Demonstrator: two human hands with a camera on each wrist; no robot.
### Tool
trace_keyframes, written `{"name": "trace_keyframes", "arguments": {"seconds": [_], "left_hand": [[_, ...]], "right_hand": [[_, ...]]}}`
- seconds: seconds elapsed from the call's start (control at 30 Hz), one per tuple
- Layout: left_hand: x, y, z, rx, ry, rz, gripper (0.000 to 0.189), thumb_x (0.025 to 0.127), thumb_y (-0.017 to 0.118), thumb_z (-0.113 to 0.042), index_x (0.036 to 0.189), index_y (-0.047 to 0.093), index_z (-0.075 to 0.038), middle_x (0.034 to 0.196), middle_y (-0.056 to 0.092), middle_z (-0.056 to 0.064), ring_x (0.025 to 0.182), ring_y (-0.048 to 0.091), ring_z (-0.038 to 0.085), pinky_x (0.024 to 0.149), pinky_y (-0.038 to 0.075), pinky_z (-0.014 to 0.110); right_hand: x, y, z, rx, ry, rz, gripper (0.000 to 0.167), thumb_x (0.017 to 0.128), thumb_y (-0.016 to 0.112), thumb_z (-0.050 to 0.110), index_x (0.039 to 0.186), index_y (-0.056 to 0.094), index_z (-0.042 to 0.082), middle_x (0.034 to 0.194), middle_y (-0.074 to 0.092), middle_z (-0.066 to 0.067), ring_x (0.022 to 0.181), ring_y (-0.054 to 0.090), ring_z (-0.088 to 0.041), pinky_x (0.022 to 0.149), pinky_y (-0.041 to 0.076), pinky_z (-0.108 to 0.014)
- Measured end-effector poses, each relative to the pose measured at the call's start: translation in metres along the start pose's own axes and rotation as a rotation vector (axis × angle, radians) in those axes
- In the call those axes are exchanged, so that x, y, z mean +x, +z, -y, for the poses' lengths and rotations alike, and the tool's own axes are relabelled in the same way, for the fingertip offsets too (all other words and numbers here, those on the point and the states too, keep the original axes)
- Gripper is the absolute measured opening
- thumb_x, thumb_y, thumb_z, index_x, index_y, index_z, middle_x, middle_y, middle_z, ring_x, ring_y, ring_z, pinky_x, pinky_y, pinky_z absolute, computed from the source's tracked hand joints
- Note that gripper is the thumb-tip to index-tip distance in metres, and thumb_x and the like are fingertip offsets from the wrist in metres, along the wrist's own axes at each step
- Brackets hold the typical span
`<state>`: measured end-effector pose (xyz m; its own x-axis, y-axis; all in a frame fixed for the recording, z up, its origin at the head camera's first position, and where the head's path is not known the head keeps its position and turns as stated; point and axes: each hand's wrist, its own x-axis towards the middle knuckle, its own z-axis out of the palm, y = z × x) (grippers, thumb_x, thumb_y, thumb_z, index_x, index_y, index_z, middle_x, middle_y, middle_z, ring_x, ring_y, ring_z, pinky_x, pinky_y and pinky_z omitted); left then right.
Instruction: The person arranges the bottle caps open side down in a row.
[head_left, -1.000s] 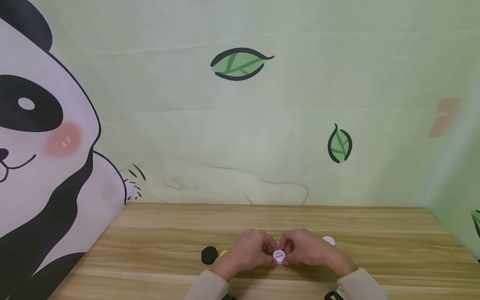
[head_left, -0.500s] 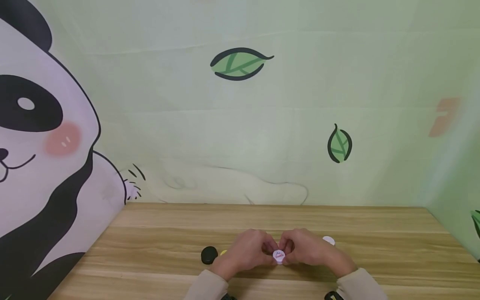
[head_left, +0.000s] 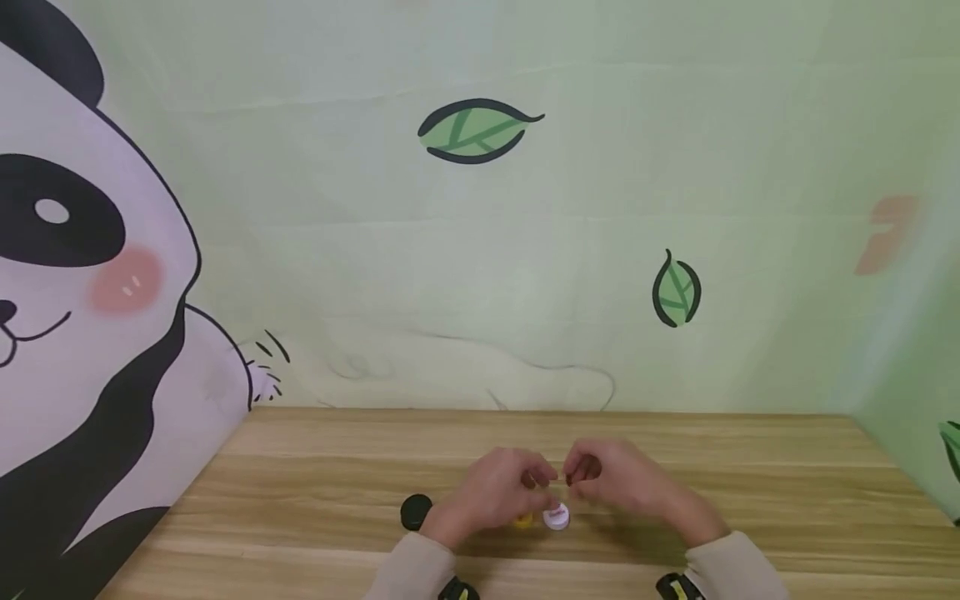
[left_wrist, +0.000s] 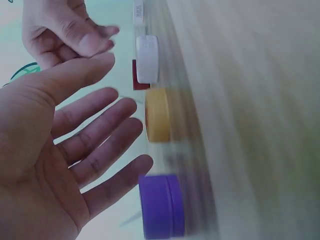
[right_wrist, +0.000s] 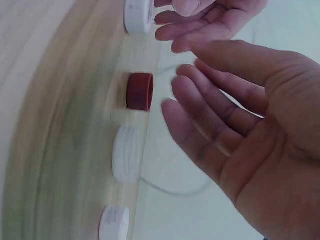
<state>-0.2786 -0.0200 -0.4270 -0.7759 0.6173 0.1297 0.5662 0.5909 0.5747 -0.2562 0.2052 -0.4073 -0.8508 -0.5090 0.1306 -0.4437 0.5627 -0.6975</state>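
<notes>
A white bottle cap (head_left: 557,517) with red print lies on the table, just below the gap between both hands. My left hand (head_left: 498,492) hovers over a yellow cap (head_left: 522,522), which it partly hides; the left wrist view shows the same yellow cap (left_wrist: 158,115) beside the fingertips. Slightly raised, my right hand (head_left: 618,479) has loosely bent fingers and nothing visible in its grasp. A red cap (right_wrist: 140,91) stands near its fingertips in the right wrist view. The two hands are close together, each apart from the white cap.
A black cap (head_left: 416,512) lies left of the left hand; a cap there looks purple (left_wrist: 162,206) in the left wrist view. A clear whitish cap (right_wrist: 127,152) and another white cap (right_wrist: 115,222) stand along the wooden table (head_left: 337,450). Behind rises a printed backdrop (head_left: 360,250).
Both hands have let go of the white cap and lifted away from it, the right one shifting up and right. The yellow cap now shows beneath the left hand.
</notes>
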Motion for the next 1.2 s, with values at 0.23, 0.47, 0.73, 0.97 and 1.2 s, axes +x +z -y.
{"name": "trace_keyframes", "arguments": {"seconds": [0.23,0.47,0.73,0.97,1.2], "left_hand": [[0.014,0.009,-0.007,-0.023,-0.012,-0.075,0.03,0.088,0.088,-0.025,0.112,0.079,-0.011,0.103,0.078,-0.002,0.091,0.07,0.009,0.081,0.055,0.028],[0.024,0.021,-0.01,-0.027,-0.019,-0.122,0.033,0.086,0.089,-0.024,0.114,0.079,-0.009,0.104,0.079,0.003,0.09,0.073,0.014,0.082,0.055,0.031],[0.033,0.027,-0.007,0.02,-0.045,-0.153,0.031,0.086,0.087,-0.02,0.113,0.079,-0.009,0.101,0.079,0.001,0.093,0.072,0.014,0.083,0.055,0.033],[0.035,0.027,-0.003,0.046,-0.045,-0.133,0.025,0.086,0.086,-0.017,0.11,0.08,-0.01,0.097,0.08,-0.004,0.095,0.071,0.012,0.085,0.054,0.032],[0.033,0.027,-0.006,0.062,-0.014,-0.133,0.019,0.085,0.087,-0.015,0.104,0.082,-0.013,0.092,0.08,-0.006,0.091,0.07,0.007,0.079,0.052,0.027]], "right_hand": [[-0.001,-0.011,-0.005,-0.084,0.019,-0.128,0.016,0.092,0.082,0.006,0.104,0.072,0.003,0.098,0.074,-0.003,0.094,0.069,-0.023,0.083,0.059,-0.045],[-0.002,-0.01,-0.015,-0.156,0.03,-0.156,0.021,0.09,0.083,0.006,0.108,0.073,0.003,0.11,0.075,-0.01,0.11,0.068,-0.038,0.096,0.054,-0.058],[-0.001,-0.007,-0.025,-0.138,0.083,-0.126,0.025,0.088,0.082,0.003,0.111,0.072,0.002,0.114,0.074,-0.012,0.115,0.067,-0.041,0.097,0.054,-0.059],[0.002,-0.003,-0.033,-0.134,0.033,-0.075,0.028,0.083,0.086,0.004,0.108,0.073,0.002,0.105,0.075,-0.008,0.101,0.069,-0.03,0.089,0.057,-0.048],[0.004,0.003,-0.038,-0.132,0.0,-0.072,0.028,0.081,0.087,0.003,0.105,0.072,0.004,0.1,0.073,-0.003,0.096,0.068,-0.024,0.089,0.056,-0.046]]}}
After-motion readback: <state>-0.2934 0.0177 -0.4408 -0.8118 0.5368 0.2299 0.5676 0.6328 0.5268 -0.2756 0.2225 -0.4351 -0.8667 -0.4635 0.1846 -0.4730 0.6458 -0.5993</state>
